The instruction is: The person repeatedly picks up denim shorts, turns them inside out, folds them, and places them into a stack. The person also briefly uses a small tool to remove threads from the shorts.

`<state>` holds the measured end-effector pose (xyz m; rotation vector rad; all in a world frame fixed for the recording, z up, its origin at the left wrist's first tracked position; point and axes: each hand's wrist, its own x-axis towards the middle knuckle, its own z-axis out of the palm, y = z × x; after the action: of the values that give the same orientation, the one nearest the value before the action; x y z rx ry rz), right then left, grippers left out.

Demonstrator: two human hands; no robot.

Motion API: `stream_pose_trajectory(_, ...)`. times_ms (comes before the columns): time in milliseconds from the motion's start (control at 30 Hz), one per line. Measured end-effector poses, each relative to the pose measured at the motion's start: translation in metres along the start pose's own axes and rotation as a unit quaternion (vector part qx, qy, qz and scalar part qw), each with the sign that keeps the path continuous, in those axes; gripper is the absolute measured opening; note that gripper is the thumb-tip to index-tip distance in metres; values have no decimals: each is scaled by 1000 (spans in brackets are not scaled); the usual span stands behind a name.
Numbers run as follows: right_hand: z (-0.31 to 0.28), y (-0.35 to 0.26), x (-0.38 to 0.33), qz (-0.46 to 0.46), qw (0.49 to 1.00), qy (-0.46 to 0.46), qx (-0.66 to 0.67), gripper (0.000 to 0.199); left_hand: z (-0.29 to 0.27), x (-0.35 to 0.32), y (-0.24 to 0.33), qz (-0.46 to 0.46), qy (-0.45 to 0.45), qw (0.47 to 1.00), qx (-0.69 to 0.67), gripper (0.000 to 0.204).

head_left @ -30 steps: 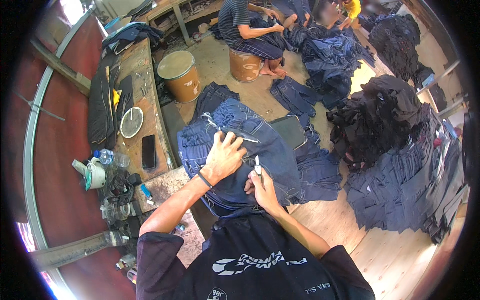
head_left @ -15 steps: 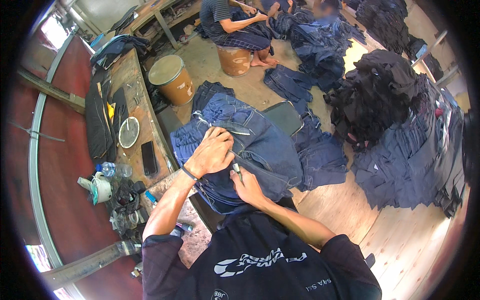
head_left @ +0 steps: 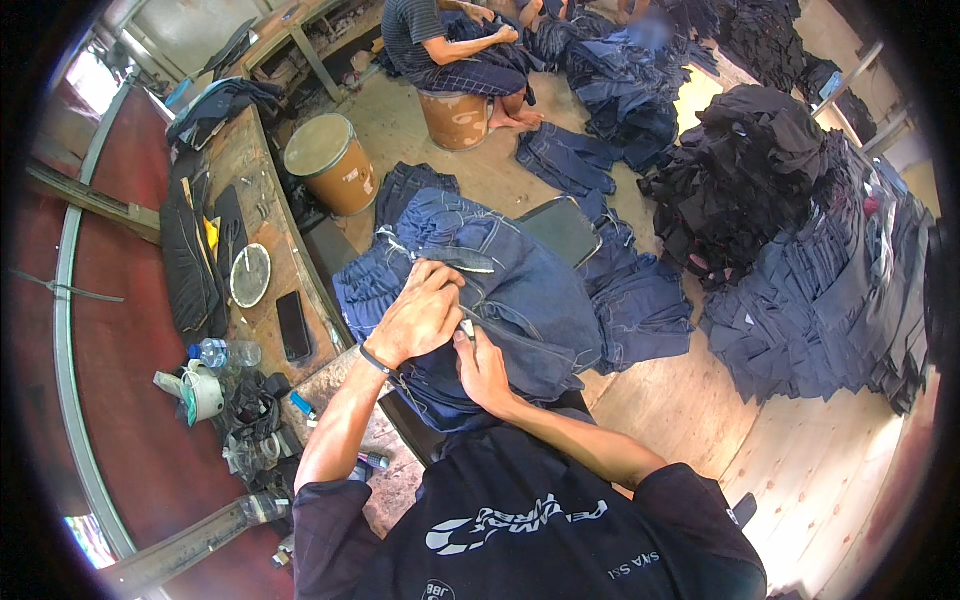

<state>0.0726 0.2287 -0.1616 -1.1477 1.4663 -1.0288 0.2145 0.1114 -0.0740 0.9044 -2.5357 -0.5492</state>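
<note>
While the left hand [head_left: 418, 312] holds denim [head_left: 535, 290], white lettering [head_left: 548, 510] marks the shirt [head_left: 570, 565].

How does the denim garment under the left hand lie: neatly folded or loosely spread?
Loosely spread: the denim garment drapes broad and creased beneath the left hand, its gathered edge rumpled.

The bare right hand [head_left: 484, 374] over the gathered blue denim garment [head_left: 530, 290] hides most of a slim, white-tipped tool [head_left: 467, 327], too small to identify. Beyond the garment, the top edge crops a seated person in a striped grey shirt [head_left: 412, 48].
</note>
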Motion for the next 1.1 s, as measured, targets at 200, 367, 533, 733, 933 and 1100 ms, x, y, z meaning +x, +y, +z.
stream_pose_trajectory(200, 8, -2, 2, 18, 999, -3, 45, 38, -2, 1, 6, -20, 19, 1000, 2, 15)
stream_pose_trajectory(367, -10, -15, 8, -5, 981, 40, 190, 30, -38, -2, -12, -66, 97, 985, -129, 17)
stream_pose_trajectory(533, -39, -22, -4, -39, 981, 24, 190, 24, -49, -14, -29, -143, 114, 970, -158, 13)
stream_pose_trajectory(733, -52, -38, -5, -129, 977, -11, 172, 23, -29, -35, 12, -248, 399, 882, 47, 30)
stream_pose_trajectory(933, -36, -72, 0, -253, 945, -205, -21, 44, 20, -97, 113, -253, 291, 873, -299, 27)
stream_pose_trajectory(1100, 8, -77, -20, -207, 875, -438, -14, 46, 61, -159, 149, -348, 395, 789, -317, 25)
